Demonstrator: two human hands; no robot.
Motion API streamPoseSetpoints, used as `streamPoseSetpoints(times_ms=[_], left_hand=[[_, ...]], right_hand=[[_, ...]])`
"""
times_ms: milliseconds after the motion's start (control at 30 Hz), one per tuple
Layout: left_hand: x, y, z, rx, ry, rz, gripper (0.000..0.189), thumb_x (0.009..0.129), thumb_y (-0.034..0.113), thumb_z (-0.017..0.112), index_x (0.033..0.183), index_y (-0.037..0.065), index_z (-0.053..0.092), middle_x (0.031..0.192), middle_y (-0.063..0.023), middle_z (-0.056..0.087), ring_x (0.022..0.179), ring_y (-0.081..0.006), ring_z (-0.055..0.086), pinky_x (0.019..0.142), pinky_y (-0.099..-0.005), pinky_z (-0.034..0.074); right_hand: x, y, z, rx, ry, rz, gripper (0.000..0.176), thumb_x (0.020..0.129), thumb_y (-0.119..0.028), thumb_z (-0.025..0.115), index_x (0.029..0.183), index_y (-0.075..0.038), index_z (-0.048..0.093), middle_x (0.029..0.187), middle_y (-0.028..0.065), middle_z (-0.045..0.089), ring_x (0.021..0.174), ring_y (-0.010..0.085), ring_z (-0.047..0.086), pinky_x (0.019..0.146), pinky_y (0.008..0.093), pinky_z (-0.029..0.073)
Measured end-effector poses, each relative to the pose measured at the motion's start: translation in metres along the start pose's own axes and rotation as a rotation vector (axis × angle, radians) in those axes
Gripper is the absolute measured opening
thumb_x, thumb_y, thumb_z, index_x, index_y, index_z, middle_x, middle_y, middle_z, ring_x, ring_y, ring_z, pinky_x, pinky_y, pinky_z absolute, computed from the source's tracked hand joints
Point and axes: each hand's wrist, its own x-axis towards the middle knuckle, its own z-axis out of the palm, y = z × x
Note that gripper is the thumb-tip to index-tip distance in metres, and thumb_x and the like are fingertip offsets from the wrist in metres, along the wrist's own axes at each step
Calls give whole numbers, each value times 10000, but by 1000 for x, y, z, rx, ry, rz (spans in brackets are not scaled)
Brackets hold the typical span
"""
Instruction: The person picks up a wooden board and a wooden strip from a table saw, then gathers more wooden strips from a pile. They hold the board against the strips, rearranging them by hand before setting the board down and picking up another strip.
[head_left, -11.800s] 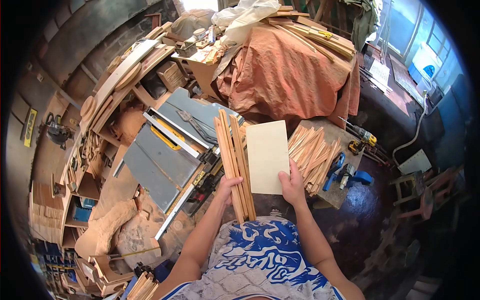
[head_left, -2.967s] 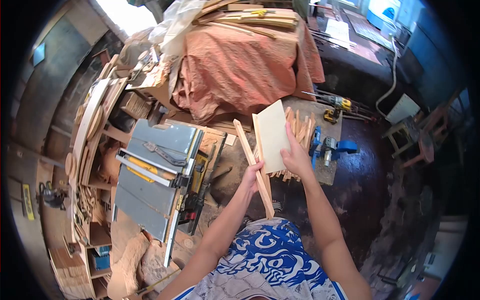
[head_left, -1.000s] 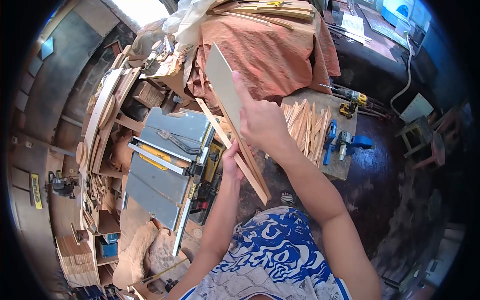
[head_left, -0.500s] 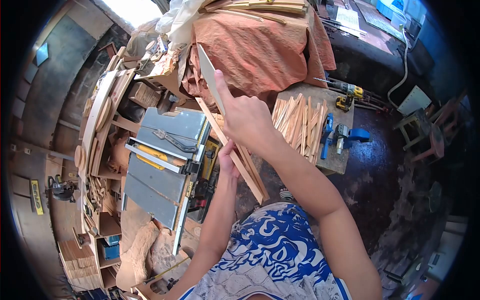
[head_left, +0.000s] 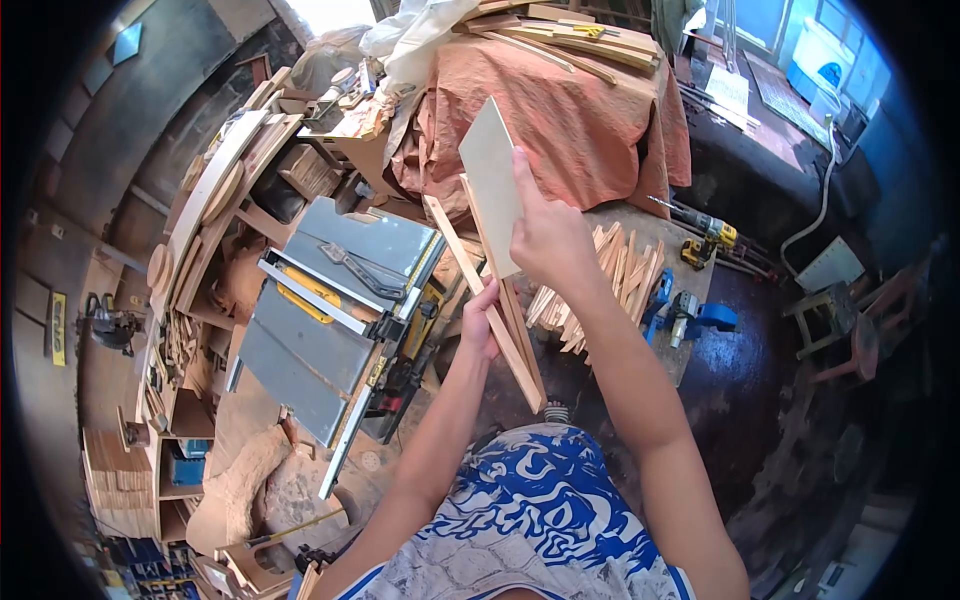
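Observation:
My left hand (head_left: 481, 318) is wrapped round two narrow wooden strips (head_left: 519, 368), which slant from upper left to lower right above my lap. In my right hand (head_left: 553, 240) is a thin, pale, flat board (head_left: 488, 170), its index finger stretched along the board's right edge. The board stands tilted, with its broad face showing and its lower end close to the strips at my left hand. Part of one strip is hidden behind the board, and the right thumb is out of sight.
A table saw (head_left: 318, 330) stands to the left. Beyond the hands is a bench draped in reddish cloth (head_left: 570, 130) with wood on top. At right, a low table bears many thin sticks (head_left: 625, 270), a yellow drill (head_left: 715, 230) and a blue clamp (head_left: 712, 317). Stools (head_left: 825, 315) stand farther right.
The board has turned from nearly edge-on to show its broad face. Both hands and the strips sit slightly farther right in view, and the surroundings have shifted as the camera turned.

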Motion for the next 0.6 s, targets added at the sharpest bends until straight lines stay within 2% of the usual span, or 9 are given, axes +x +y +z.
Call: streamPoseSetpoints(times_ms=[400, 533, 600], left_hand=[[-1, 8, 8, -40, -6, 31, 146, 1041, 214, 557, 1149, 119, 583, 936, -80, 671, 825, -208, 668, 707, -350, 573], [3, 12, 4, 22, 51, 24, 153, 1041, 208, 558, 1164, 120, 579, 938, -88, 676, 816, -207, 670, 694, -360, 583], [8, 12, 1, 38, 65, 14, 169, 1044, 216, 555, 1187, 127, 572, 943, -96, 681, 806, -205, 673, 683, -366, 594]], right_hand=[[-2, -3, 4, 44, -43, 4, 927, 822, -75, 577, 1647, -126, 157, 784, 317, 666, 748, 497, 667, 781, 581, 511], [0, 0, 14, -8, -10, -30, 930, 814, -53, 578, 1640, -87, 152, 759, 287, 685, 719, 472, 687, 743, 573, 540], [1, 0, 13, 55, -57, 14, 954, 817, -62, 575, 1653, -142, 122, 847, 327, 677, 785, 502, 670, 798, 579, 512]])
